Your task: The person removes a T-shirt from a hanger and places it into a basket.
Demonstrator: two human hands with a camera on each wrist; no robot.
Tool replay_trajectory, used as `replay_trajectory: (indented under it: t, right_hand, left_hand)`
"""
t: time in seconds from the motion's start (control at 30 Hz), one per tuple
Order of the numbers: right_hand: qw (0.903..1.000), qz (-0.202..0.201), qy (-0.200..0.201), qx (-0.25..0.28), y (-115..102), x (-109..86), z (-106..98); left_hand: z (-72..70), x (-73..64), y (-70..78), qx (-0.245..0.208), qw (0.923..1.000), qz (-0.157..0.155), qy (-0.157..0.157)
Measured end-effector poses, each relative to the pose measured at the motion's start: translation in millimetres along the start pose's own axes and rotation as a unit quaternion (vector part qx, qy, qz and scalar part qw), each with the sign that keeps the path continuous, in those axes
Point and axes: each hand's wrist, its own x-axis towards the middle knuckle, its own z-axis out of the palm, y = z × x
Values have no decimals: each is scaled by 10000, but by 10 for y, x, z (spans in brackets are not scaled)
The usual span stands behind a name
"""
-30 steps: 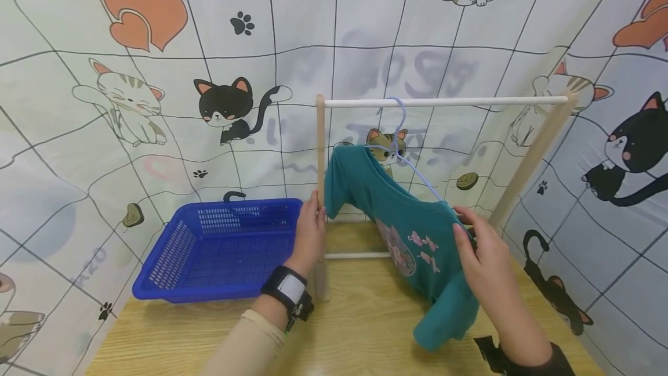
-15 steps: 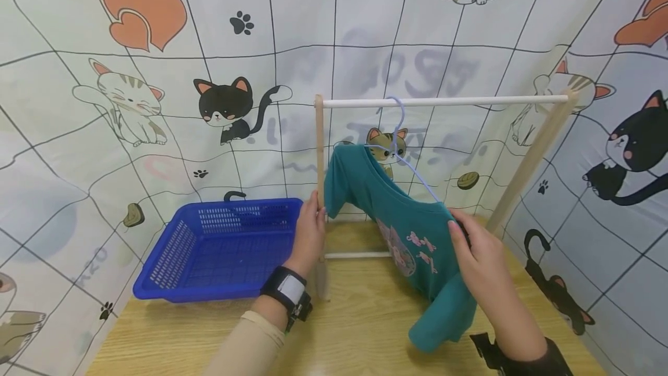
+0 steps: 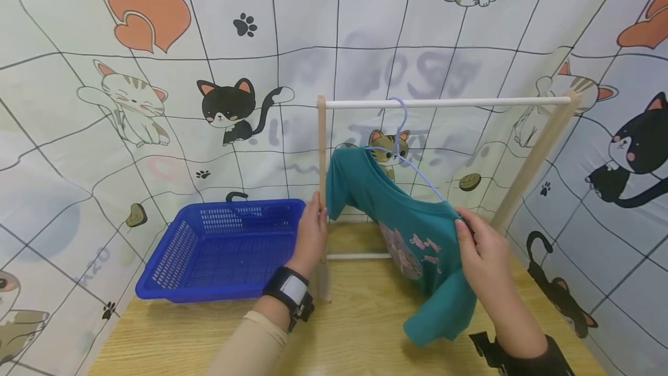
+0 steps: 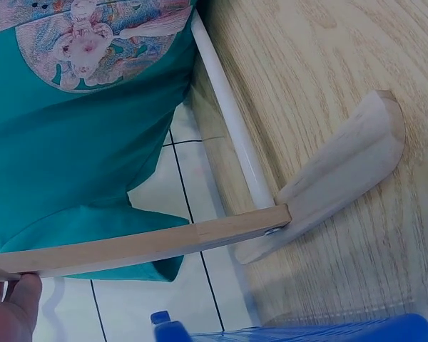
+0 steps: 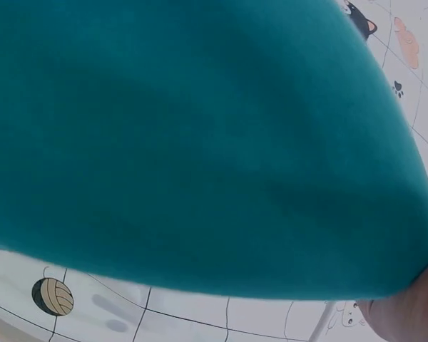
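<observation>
A teal T-shirt [image 3: 417, 219] with a pink print hangs on a light-blue hanger [image 3: 417, 174], whose hook loops over the white top rod of a wooden clothes rack [image 3: 443, 103]. At the shirt's right shoulder, my right hand [image 3: 485, 251] pinches the cloth near the end of the hanger; the fingers behind it are partly hidden. My left hand [image 3: 311, 231] holds the rack's left post [image 4: 150, 246], just beside the shirt's left sleeve. In the right wrist view, teal cloth [image 5: 200, 142] covers most of the picture, with part of the right hand [image 5: 414, 313] at the corner.
A blue plastic basket [image 3: 224, 292] stands left of the rack on the wood-grain table [image 3: 360, 329]. The rack's foot [image 4: 349, 157] and white lower rod [image 4: 232, 114] are low down near the tabletop. Cat-patterned sheeting [image 3: 297, 10] surrounds the table at the back and sides.
The right hand has shifted slightly along the shirt's shoulder, and the loose sleeve below it has swung a little to the left. My left hand stays on the post.
</observation>
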Motion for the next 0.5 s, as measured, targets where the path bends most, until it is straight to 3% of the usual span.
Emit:
replay_trajectory:
  t: [0.33, 0.5]
  right_hand:
    - [9950, -231, 922, 295, 22, 44, 33]
    - [9925, -270, 1121, 401, 5, 68, 9]
  left_hand:
    - [-20, 8, -9, 9, 9998, 179, -25]
    - [-28, 14, -13, -41, 9999, 137, -30]
